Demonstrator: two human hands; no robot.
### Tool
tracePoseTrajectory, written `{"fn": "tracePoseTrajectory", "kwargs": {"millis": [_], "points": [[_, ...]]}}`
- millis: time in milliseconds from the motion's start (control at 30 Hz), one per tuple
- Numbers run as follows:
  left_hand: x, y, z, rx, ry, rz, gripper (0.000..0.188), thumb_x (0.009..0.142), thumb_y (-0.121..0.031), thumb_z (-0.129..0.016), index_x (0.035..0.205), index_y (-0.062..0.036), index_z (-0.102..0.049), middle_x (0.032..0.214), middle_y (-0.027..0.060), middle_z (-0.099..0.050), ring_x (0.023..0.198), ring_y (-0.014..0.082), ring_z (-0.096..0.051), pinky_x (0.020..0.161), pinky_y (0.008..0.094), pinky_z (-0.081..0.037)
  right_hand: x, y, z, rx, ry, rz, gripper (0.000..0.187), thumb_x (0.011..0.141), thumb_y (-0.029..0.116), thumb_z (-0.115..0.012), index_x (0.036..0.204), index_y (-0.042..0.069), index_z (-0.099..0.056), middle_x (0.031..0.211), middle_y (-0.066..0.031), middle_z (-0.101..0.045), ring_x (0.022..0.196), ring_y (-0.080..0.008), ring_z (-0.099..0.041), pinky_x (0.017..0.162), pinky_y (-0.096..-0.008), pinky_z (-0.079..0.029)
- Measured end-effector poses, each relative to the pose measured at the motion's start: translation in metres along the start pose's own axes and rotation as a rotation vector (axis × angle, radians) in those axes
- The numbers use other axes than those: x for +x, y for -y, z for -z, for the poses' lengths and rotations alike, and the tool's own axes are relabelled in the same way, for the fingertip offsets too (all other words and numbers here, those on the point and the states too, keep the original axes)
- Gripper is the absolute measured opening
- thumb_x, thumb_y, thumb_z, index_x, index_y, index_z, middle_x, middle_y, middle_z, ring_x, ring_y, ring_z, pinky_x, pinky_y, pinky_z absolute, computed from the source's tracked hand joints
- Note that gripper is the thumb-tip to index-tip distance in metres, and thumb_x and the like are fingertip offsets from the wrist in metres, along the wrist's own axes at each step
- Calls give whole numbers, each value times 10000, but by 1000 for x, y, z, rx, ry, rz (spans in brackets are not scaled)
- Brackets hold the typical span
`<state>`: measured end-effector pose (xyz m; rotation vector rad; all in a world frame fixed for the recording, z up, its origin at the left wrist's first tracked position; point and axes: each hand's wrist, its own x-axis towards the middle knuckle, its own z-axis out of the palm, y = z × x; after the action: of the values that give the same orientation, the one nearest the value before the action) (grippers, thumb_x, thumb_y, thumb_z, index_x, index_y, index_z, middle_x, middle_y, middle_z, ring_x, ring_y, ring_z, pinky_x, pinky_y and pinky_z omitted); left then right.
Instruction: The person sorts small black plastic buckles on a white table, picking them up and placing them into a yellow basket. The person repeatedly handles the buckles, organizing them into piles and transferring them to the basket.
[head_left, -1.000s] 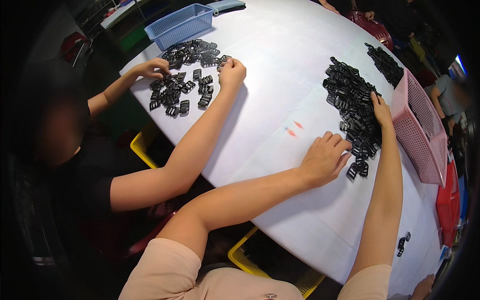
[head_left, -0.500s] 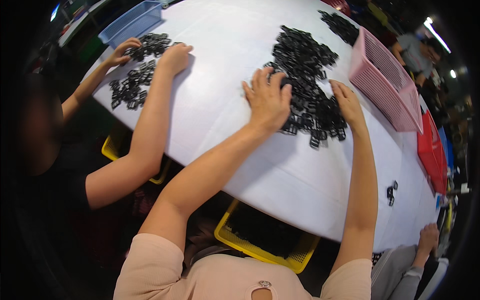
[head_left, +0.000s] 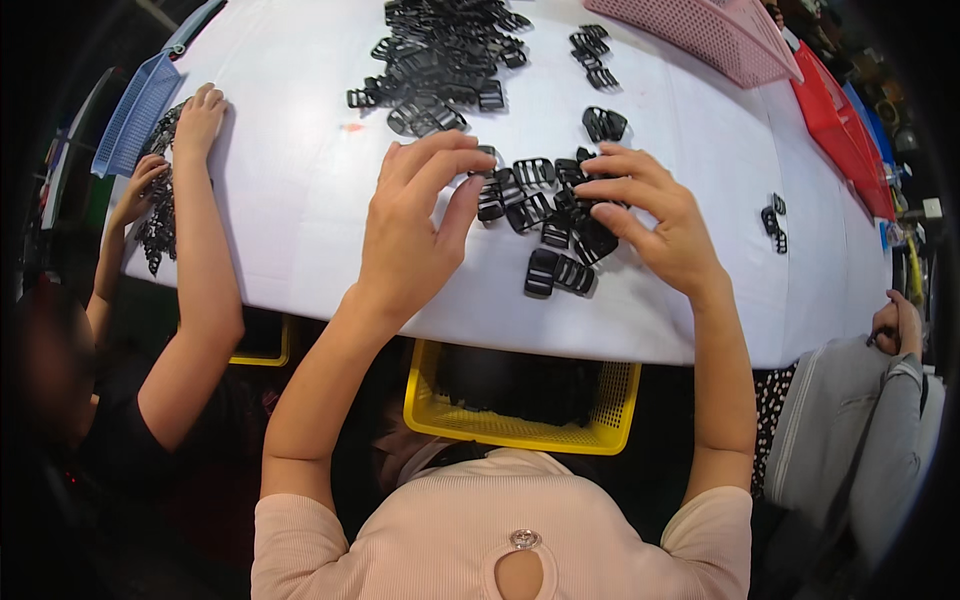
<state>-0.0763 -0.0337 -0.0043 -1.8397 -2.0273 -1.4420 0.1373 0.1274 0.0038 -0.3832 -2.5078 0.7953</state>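
Between my hands a small group of black plastic strap buckles (head_left: 533, 172) lies loose on the white table, close to its front edge. My left hand (head_left: 415, 220) is at the left side of this group, thumb and fingers apart, fingertips beside the nearest buckles. On the other side my right hand (head_left: 655, 215) reaches over the group with its fingers spread, the tips at or just above some buckles, partly covering them. I see nothing gripped in either hand. Farther off lies a larger heap of the same buckles (head_left: 440, 60).
A yellow basket (head_left: 520, 435) with dark contents stands below the table edge. A pink basket (head_left: 700, 35) and a red basket (head_left: 845, 130) line the far right. At left, a co-worker's hands (head_left: 200, 125) handle another pile beside a blue basket (head_left: 140, 110). Another person sits at right.
My hands have left the big heap and come nearer the table edge. A small group of buckles now lies between them, apart from the heap. The view has shifted too.
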Motion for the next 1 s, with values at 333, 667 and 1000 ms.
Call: {"fn": "tracePoseTrajectory", "kwargs": {"millis": [333, 667, 1000], "points": [[-42, -42, -16, 64, 368, -159, 397, 704, -45, -799, 1086, -68, -694, 1093, 94, -665, 977, 287, -600, 807, 390, -488, -61, 49, -35, -283, -128, -85, 252, 706, 169, -821, 936, 111, -736, 922, -40, -622, 864, -237, -579, 753, -369, -433], [-18, -29, -31, 133, 314, -245, 284, 770, -68, -751, 1051, -108, -732, 1137, 48, -667, 988, 275, -598, 824, 397, -486, -29, 15, -27, -228, -199, -86, 318, 752, 102, -775, 1063, 158, -740, 992, -37, -630, 877, -233, -620, 748, -343, -511], [-21, -27, -28, 203, 322, -187, 271, 779, -46, -733, 1050, -54, -723, 1159, 67, -662, 1015, 277, -592, 855, 402, -472, -23, 3, -6, 200, -286, -437, 126, 845, 77, -732, 967, 70, -764, 917, -26, -715, 794, -119, -634, 697, -251, -495]]}}
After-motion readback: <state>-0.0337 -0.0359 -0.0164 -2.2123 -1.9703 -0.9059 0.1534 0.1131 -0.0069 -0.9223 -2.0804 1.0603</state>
